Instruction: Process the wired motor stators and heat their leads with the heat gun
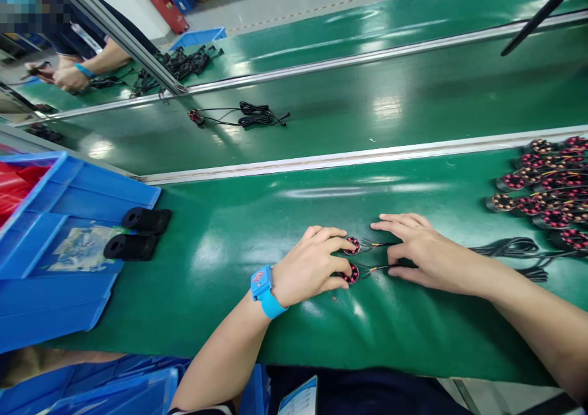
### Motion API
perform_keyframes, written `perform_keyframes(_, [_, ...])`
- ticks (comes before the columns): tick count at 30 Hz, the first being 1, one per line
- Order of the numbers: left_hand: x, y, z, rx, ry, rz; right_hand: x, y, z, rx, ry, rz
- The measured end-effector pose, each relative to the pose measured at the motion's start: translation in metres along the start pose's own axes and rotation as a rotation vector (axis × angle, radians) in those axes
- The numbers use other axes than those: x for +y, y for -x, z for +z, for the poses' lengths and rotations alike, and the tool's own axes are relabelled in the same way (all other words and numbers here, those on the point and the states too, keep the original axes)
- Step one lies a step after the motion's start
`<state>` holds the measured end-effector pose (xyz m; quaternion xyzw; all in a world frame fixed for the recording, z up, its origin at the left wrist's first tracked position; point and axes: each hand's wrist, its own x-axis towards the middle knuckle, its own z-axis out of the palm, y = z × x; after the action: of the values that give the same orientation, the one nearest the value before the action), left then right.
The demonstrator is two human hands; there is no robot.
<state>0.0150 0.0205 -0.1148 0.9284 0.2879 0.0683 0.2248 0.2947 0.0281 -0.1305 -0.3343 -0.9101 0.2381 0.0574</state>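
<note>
Two small round motor stators (353,274) with red-and-black coils lie on the green bench, one above the other. My left hand (312,260), wearing a blue wrist strap (268,291), curls its fingers over both of them. Thin coloured wires run right from the stators into black cables (503,248). My right hand (425,252) rests over these cables close to the wire ends, its thumb and bent fingers around them and its forefinger stretched out. Its palm hides part of the cables. Their bundled lengths show beyond my right wrist.
Many similar coil parts (551,185) are grouped at the right. On the left stand a blue bin (87,188) with red material and two black holders (138,247). Behind a white ledge lies another cabled part (255,114). A co-worker's hand (71,79) is at the upper left.
</note>
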Motion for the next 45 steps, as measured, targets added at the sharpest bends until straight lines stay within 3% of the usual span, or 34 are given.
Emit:
perform_keyframes(5, [-0.004, -0.001, 0.004, 0.034, -0.031, -0.023, 0.014, 0.002, -0.004, 0.077, 0.004, -0.006])
perform_keyframes(20, [-0.014, 0.0, -0.001, 0.075, -0.063, -0.072, 0.023, 0.003, -0.01, 0.069, -0.056, 0.109])
perform_keyframes(24, [-0.018, 0.002, -0.004, 0.192, -0.059, -0.074, 0.024, -0.002, -0.012, 0.119, -0.064, 0.171])
perform_keyframes(27, [-0.029, 0.008, -0.007, 0.328, -0.185, -0.191, 0.027, -0.006, -0.011, 0.169, -0.043, 0.205])
perform_keyframes(29, [-0.04, 0.014, -0.009, 0.349, -0.327, -0.324, 0.029, -0.008, -0.009, 0.199, -0.053, 0.224])
perform_keyframes(32, [-0.055, 0.023, -0.01, 0.245, -0.455, -0.498, 0.032, -0.009, -0.006, 0.238, -0.073, 0.261])
perform_keyframes(36, [-0.065, 0.027, -0.013, 0.114, -0.403, -0.572, 0.033, -0.009, -0.002, 0.249, -0.05, 0.295])
perform_keyframes(43, [-0.044, 0.035, -0.013, 0.153, -0.329, -0.591, 0.035, -0.01, 0.003, 0.277, -0.01, 0.298])
perform_keyframes(45, [-0.034, 0.038, -0.01, 0.219, -0.319, -0.637, 0.036, -0.008, 0.006, 0.296, 0.009, 0.289])
